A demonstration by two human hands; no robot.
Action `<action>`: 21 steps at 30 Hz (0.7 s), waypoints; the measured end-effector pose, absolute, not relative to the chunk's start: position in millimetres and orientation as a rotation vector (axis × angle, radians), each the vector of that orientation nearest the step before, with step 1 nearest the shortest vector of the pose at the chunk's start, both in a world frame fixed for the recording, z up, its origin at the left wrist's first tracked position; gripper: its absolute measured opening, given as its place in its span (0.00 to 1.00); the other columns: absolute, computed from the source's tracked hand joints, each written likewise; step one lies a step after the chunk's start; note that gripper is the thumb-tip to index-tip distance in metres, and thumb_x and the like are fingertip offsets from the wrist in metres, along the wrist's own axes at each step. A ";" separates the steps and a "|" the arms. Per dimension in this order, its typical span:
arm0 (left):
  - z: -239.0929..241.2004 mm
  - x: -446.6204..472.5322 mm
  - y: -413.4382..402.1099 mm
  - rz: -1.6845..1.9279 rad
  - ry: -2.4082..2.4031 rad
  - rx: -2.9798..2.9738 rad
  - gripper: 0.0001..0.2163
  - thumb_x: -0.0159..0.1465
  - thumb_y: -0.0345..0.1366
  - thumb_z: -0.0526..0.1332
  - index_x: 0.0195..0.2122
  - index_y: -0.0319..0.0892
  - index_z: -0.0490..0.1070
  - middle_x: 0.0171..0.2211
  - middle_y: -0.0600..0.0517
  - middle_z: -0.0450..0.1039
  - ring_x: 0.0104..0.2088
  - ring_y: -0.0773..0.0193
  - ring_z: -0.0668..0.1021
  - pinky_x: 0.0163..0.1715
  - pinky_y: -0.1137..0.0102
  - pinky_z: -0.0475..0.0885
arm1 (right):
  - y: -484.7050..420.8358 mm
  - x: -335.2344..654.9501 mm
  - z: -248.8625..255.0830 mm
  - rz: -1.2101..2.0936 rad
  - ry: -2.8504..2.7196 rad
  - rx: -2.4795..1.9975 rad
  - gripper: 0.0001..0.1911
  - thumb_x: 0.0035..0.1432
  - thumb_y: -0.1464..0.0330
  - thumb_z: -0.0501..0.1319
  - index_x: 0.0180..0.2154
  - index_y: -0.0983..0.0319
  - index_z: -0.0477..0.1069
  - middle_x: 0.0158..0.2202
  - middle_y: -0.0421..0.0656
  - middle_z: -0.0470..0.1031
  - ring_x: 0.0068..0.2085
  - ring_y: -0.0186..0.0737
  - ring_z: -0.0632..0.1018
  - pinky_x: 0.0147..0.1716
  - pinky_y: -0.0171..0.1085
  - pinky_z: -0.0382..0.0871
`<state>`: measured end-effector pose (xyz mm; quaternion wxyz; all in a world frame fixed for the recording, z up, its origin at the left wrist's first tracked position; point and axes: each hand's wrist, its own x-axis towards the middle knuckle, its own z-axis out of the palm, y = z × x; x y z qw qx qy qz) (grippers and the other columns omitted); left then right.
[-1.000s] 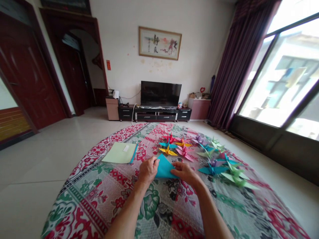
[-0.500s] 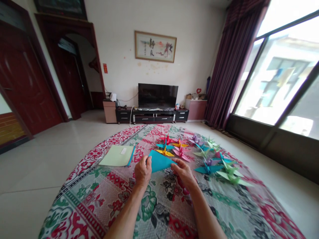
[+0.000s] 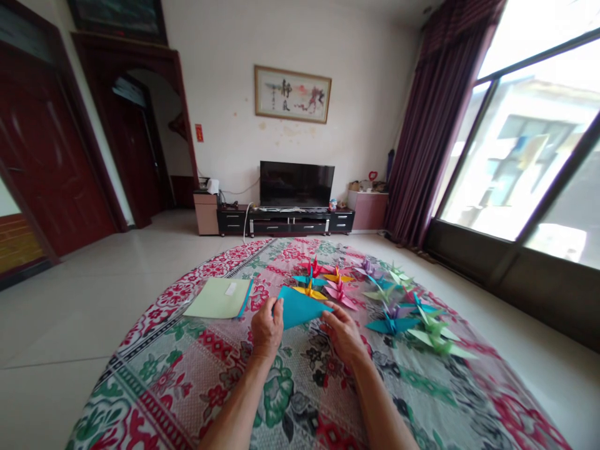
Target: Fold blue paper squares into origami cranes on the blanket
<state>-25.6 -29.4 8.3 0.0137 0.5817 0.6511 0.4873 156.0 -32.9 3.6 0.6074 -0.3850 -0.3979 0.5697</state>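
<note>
A sheet of blue paper, folded into a triangle, is held up over the table between both hands. My left hand grips its left end, thumb on top and fingers curled behind. At the right-hand corner, my right hand pinches the paper between thumb and fingertips. Just beyond the sheet stand folded paper cranes, among them a yellow crane and a pink crane. To the left lies a stack of square paper, pale green on top with blue showing along its right edge.
Several more cranes, including a blue crane and a light green crane, sit on the right side. A patterned cloth covers the rounded table. Behind it are a television on a low cabinet and a large window at right.
The view has tilted up slightly, so things sit a little lower. Both hands keep hold of the blue paper, with hardly any movement.
</note>
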 end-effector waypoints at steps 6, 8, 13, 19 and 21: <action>8.6 -25.5 -29.3 1.445 2.044 1.846 0.12 0.64 0.39 0.49 0.33 0.43 0.71 0.28 0.49 0.76 0.29 0.64 0.75 0.29 0.74 0.61 | -33.9 164.0 4.4 1.214 -1.005 -1.045 0.22 0.39 0.57 0.67 0.37 0.62 0.73 0.30 0.41 0.74 0.30 0.37 0.73 0.29 0.35 0.67; 12.1 -23.7 -29.1 1.373 2.069 1.886 0.12 0.64 0.39 0.49 0.33 0.42 0.71 0.28 0.48 0.76 0.30 0.64 0.76 0.29 0.74 0.61 | -33.4 170.7 6.1 1.157 -1.095 -1.128 0.21 0.41 0.57 0.65 0.36 0.63 0.74 0.28 0.41 0.74 0.28 0.37 0.73 0.26 0.34 0.65; 25.8 -13.2 -23.3 0.993 2.146 2.047 0.13 0.65 0.40 0.48 0.34 0.42 0.71 0.31 0.47 0.76 0.32 0.63 0.76 0.29 0.73 0.60 | -31.3 189.6 10.6 0.901 -1.472 -1.319 0.12 0.44 0.61 0.59 0.28 0.63 0.74 0.19 0.38 0.71 0.21 0.33 0.68 0.22 0.32 0.58; 25.6 -0.4 -16.2 0.627 2.141 2.133 0.14 0.64 0.41 0.49 0.34 0.42 0.72 0.33 0.46 0.76 0.35 0.60 0.76 0.31 0.71 0.61 | -35.9 196.7 18.0 0.375 -1.795 -1.691 0.10 0.43 0.70 0.54 0.23 0.60 0.75 0.20 0.39 0.73 0.24 0.36 0.72 0.25 0.32 0.56; 19.5 2.0 -15.5 0.600 2.136 2.121 0.14 0.64 0.40 0.49 0.34 0.42 0.72 0.34 0.46 0.76 0.36 0.61 0.76 0.31 0.71 0.62 | -37.7 194.9 19.5 0.319 -1.839 -1.779 0.10 0.44 0.71 0.54 0.23 0.60 0.75 0.21 0.41 0.74 0.25 0.37 0.73 0.25 0.32 0.56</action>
